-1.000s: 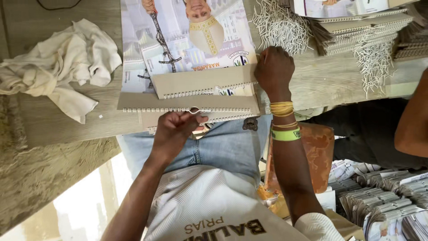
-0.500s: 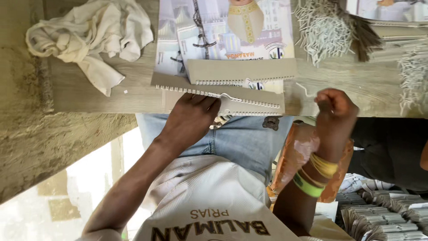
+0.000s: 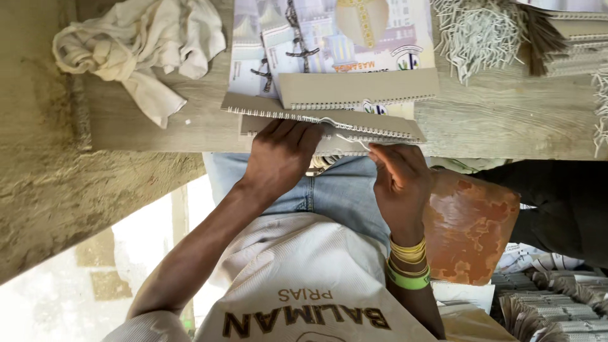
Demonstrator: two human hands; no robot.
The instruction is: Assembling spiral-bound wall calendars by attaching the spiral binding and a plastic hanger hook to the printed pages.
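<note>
Wire-bound booklet (image 3: 329, 123) lies at the near edge of the table (image 3: 494, 126). Left hand (image 3: 278, 158) is pressed flat on it, fingers together, pinning the cover. Right hand (image 3: 399, 183) is pinched shut on a thin wire (image 3: 351, 140) at the binding.

Best done with the booklet held firmly and the wire fed straight along the holes.

Behind the booklet: a printed sheet (image 3: 329, 38), blue and white with a yellow shape. Left of it, a crumpled cloth (image 3: 136, 47).

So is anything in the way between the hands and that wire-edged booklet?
Nothing visible. The left hand already lies flat on the wire-bound booklet, and the right hand touches its near edge, pinching a thin wire.
</note>
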